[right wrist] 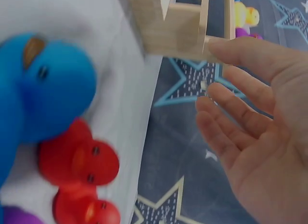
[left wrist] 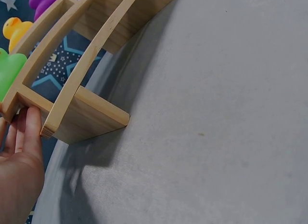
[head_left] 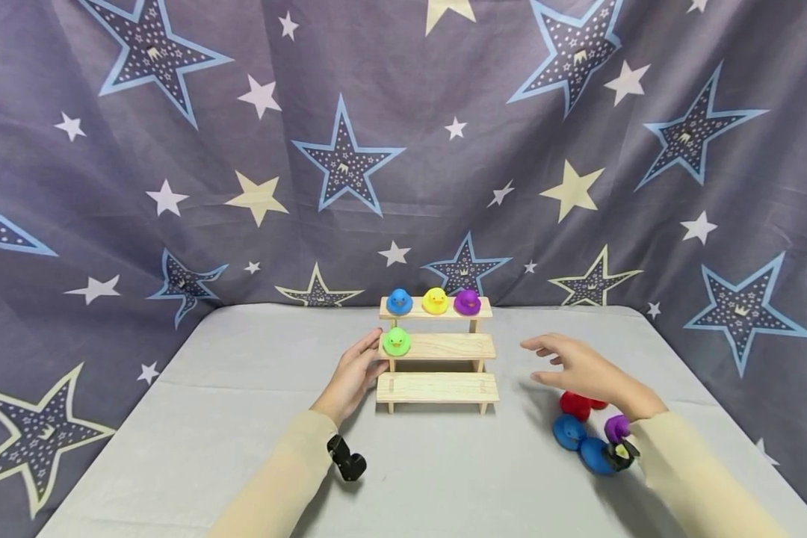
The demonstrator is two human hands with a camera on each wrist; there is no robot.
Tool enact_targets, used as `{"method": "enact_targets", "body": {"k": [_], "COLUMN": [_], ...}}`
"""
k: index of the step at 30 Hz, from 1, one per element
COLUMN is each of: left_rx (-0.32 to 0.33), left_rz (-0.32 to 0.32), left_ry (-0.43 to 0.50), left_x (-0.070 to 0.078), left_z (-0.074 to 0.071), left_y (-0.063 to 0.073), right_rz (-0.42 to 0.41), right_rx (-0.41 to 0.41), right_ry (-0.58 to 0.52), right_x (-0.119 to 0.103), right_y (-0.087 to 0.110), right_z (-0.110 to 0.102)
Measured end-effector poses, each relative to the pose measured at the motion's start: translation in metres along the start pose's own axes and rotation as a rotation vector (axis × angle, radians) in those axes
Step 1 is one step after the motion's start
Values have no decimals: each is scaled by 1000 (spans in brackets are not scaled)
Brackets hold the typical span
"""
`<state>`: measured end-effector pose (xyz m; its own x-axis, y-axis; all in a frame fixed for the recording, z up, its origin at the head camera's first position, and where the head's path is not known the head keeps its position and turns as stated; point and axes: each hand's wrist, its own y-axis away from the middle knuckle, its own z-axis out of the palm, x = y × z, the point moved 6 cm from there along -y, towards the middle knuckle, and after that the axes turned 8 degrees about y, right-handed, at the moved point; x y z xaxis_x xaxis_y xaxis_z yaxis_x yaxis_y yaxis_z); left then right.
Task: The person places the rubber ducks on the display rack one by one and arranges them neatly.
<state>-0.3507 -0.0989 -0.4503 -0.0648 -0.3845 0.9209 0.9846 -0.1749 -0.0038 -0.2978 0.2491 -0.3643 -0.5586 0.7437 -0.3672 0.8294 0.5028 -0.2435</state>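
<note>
A three-tier wooden shelf (head_left: 437,387) stands mid-table. Its top tier holds a blue duck (head_left: 400,302), a yellow duck (head_left: 435,301) and a purple duck (head_left: 467,302); a green duck (head_left: 397,342) sits at the left end of the middle tier. My left hand (head_left: 353,377) is at that same end, its extended fingers (left wrist: 32,130) touching the wood beside the side frame. To the right of the shelf, my right hand (head_left: 578,368) hovers with loosely spread fingers and holds nothing. Red ducks (head_left: 574,406) lie below it, partly hidden in the head view.
Near my right wrist sit two blue ducks (head_left: 569,432) and a purple duck (head_left: 616,428), partly covered by the sleeve and wrist camera. A grey cloth covers the table (head_left: 242,403). Behind it hangs a dark star-patterned curtain (head_left: 417,209).
</note>
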Motion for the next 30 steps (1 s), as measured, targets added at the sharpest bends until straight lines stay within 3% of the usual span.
{"method": "enact_targets", "body": {"k": [15, 30], "left_rx": [-2, -3], "left_rz": [0, 2], "left_ry": [2, 9], "left_x": [0, 0], "left_z": [1, 0], "left_y": [1, 0], "right_rz": [32, 119], "right_rx": [41, 2], "right_ry": [45, 36], "right_x": [31, 61], "right_y": [38, 62], "right_z": [-16, -12]}}
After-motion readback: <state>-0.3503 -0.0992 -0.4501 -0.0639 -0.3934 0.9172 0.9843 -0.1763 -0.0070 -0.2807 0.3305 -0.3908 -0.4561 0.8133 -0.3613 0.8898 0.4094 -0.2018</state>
